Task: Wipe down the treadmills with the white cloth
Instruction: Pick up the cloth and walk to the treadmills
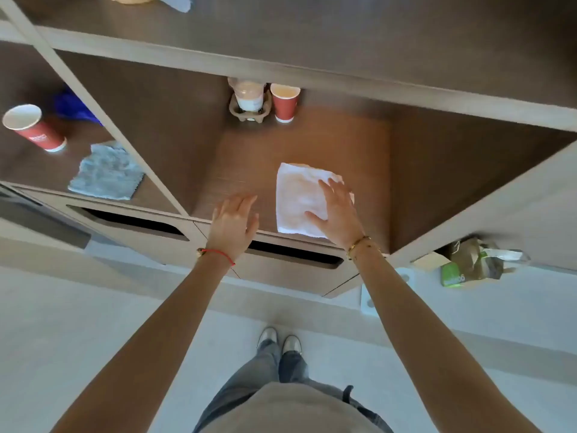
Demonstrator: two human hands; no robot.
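The folded white cloth (299,198) lies near the front of the wooden shelf (240,157) under the flat-fingered right hand (337,210), the open left hand (232,223) just beside it, while a red cup (284,103) and a bottle (248,95) in a cardboard holder (235,112) stand at the back, well apart.

Cloth (298,198) on shelf (237,170), cups (284,103) behind, left hand (232,221) beside.

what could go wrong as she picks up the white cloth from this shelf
The white cloth lies at the shelf's front edge under the flat right hand; a loose grab might drag it off onto the floor. A reach too deep could tip the red paper cup and the bottle behind it.
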